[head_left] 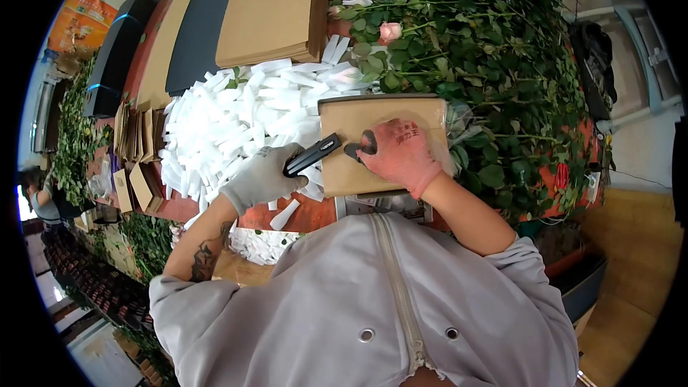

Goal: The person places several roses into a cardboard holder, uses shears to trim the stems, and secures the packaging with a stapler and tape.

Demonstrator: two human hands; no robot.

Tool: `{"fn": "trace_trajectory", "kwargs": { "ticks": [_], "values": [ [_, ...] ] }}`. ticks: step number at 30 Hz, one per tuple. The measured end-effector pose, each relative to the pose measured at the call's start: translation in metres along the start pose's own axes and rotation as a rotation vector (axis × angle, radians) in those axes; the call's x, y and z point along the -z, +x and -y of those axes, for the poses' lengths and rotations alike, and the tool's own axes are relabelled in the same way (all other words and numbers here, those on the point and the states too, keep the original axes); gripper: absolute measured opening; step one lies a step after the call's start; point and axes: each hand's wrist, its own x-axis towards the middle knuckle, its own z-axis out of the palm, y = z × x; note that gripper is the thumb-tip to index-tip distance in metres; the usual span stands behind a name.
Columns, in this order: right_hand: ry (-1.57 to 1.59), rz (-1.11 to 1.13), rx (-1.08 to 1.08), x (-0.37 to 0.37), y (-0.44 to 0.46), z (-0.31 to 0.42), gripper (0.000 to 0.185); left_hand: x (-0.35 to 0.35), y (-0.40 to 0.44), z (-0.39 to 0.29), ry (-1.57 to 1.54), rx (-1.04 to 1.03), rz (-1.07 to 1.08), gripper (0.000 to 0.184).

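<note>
My left hand (266,175), in a grey glove, is wrapped round a black stapler (313,155), which points up and right over the left part of a brown cardboard piece (347,116). My right hand (401,153), in a red glove with dark fingertips, rests on the cardboard's right half. Its fingers are curled together near the stapler's tip; whether they pinch anything is too small to tell. Clear plastic film (462,127) shows at the cardboard's right edge.
White foam sleeves (222,125) are heaped at the left. Cardboard sheets (269,11) are stacked behind them. Leafy stems (494,50) cover the right side, with a pink rose (390,31). Red-handled scissors (562,175) lie at the far right. Another person (44,204) is at far left.
</note>
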Motion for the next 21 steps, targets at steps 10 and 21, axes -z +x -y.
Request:
{"fn": "trace_trajectory", "kwargs": {
  "ticks": [10,21],
  "values": [
    [0.055,0.286,-0.064,0.043,-0.003,0.012,0.037,0.016,-0.027,0.081,-0.68,-0.113,0.245,0.037],
    [-0.002,-0.13,0.559,0.06,0.011,0.084,0.076,-0.031,-0.067,0.032,-1.351,-0.902,-0.448,0.087]
  ]
}}
